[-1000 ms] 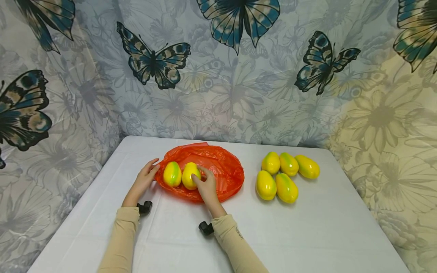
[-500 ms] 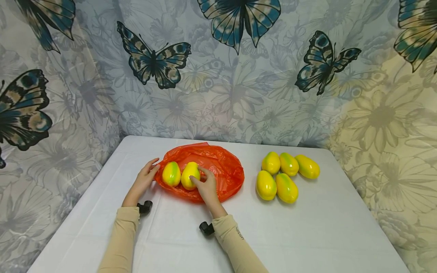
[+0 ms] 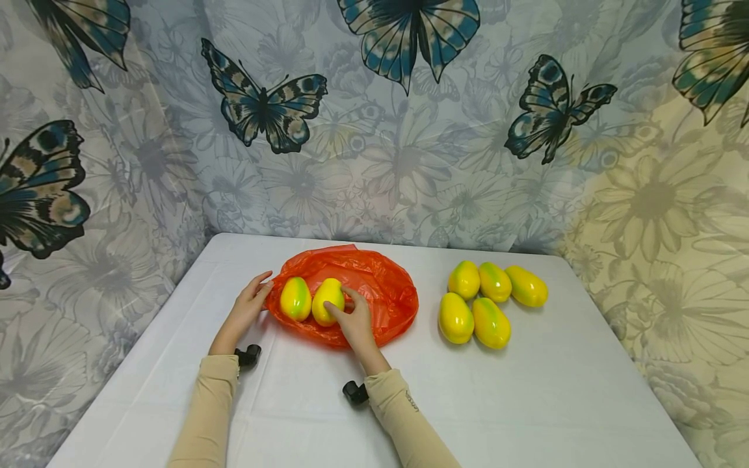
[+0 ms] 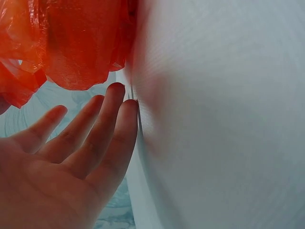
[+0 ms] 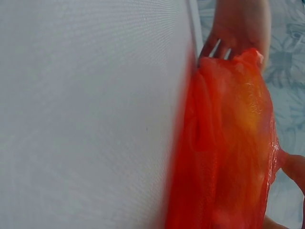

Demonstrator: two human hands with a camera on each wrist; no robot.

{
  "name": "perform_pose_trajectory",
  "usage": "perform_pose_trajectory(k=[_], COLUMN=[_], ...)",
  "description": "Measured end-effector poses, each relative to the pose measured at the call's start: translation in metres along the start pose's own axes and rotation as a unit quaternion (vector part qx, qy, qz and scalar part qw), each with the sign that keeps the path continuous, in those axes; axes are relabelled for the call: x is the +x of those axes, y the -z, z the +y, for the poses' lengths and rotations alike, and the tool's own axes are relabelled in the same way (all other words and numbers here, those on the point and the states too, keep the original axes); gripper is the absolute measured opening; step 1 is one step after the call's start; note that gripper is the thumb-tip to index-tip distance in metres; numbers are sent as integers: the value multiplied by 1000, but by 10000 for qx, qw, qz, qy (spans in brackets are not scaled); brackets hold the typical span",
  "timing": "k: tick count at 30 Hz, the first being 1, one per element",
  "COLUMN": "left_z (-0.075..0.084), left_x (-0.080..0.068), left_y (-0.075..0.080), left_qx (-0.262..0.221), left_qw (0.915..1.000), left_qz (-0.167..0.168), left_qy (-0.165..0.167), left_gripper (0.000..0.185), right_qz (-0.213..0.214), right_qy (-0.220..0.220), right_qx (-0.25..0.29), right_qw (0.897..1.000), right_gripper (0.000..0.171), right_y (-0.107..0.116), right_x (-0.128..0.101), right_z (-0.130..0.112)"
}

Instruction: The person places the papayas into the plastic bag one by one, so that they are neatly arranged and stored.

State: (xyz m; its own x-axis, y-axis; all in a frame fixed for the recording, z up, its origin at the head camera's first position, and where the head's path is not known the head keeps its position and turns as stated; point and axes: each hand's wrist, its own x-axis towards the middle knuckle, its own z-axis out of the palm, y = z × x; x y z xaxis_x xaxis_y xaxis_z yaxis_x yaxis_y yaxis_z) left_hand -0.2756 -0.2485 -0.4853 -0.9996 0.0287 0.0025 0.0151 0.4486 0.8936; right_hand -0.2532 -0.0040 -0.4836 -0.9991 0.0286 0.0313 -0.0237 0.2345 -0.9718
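Observation:
A red plastic bag (image 3: 380,292) lies spread with its mouth up, two yellow-green mangoes inside it at the left. My right hand (image 3: 355,320) holds the right-hand mango (image 3: 324,301) between thumb and fingers. Beside it rests the other mango (image 3: 295,299). At the bag's left edge is my left hand (image 3: 246,309). In the left wrist view its fingers (image 4: 102,129) are extended and spread below the hanging red plastic (image 4: 81,43). From the right wrist, the bag's side (image 5: 228,143) hides the mangoes, and the right thumb (image 5: 293,167) reaches over its rim.
Several more mangoes (image 3: 456,318) form a group on the right half of the white-covered table (image 3: 562,390). Behind the table hangs a cloth (image 3: 404,175) printed with butterflies and flowers. Black wrist cameras (image 3: 354,392) sit at both sleeves.
The two mangoes in the bag shifted slightly left and then back right, the right one still in my right hand. The left hand stays at the bag's edge.

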Motion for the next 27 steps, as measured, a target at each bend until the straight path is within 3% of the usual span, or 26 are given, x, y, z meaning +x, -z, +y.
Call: perform_pose_trajectory(k=[20, 27], left_z=[-2, 23], left_x=[1, -11], left_y=[0, 3], left_qx=[-25, -62], left_qw=[9999, 9996], left_qz=[-27, -140], left_qy=[97, 226], left_gripper=[63, 57], right_qz=[-3, 106], right_qy=[31, 61], right_qx=[114, 162], right_qw=[9999, 9998], right_gripper=[59, 57], right_y=[10, 20], right_x=[0, 1], right_z=[-13, -21])
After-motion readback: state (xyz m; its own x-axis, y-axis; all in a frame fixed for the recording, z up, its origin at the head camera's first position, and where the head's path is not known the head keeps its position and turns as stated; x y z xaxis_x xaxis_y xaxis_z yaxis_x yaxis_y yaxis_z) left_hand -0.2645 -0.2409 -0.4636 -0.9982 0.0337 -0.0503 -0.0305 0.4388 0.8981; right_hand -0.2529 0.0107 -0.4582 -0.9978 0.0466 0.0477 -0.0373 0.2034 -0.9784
